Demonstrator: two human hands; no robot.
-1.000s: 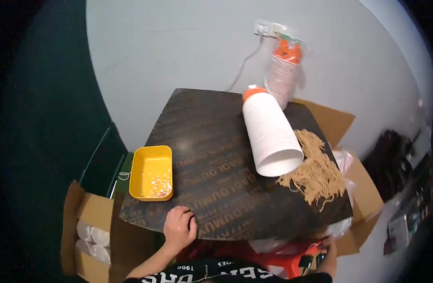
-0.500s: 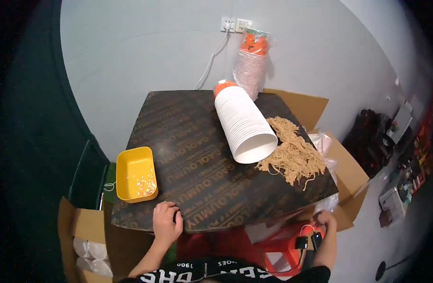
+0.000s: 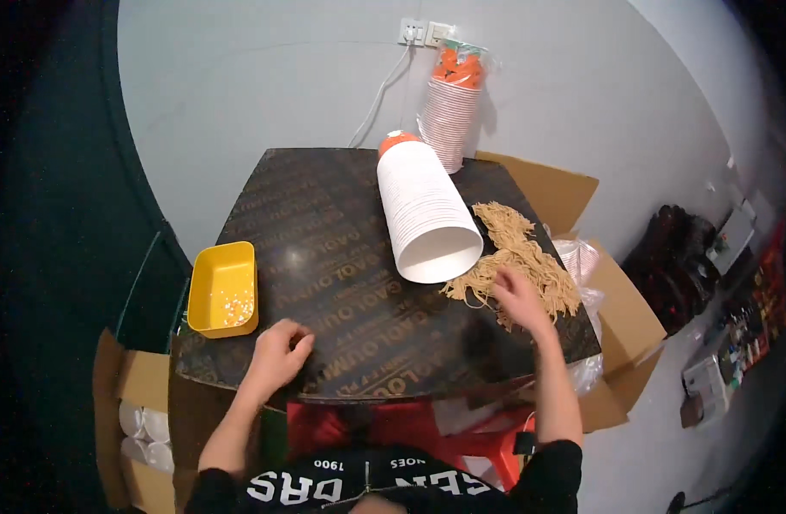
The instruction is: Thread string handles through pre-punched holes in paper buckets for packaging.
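My left hand [image 3: 282, 349] is at the near left of the dark table [image 3: 324, 257], its fingers loosely bent, thumb apart, with nothing in it. To its upper left is a yellow plastic tub [image 3: 222, 283] holding small pale and orange bits at the bottom. My right hand [image 3: 519, 297] hovers at the near side of a heap of tan strings [image 3: 543, 265], its fingers loosely bent and seemingly free. Whether a fingertip touches a strand, I cannot tell. Left of the heap, a long stack of white paper cups [image 3: 423, 201] lies on its side, its open mouth facing me.
Behind, a bagged stack of cups [image 3: 451, 111] with orange pieces on top leans against the wall. A white cable [image 3: 380, 98] hangs from the socket. Cardboard boxes [image 3: 629, 321] stand at the right and lower left. A red stool [image 3: 496, 454] shows below the table's front edge.
My right hand has risen from beside the red stool, below the table edge, to the strings. My left hand has shifted slightly left, its fingers more bent. The whole view has moved a little.
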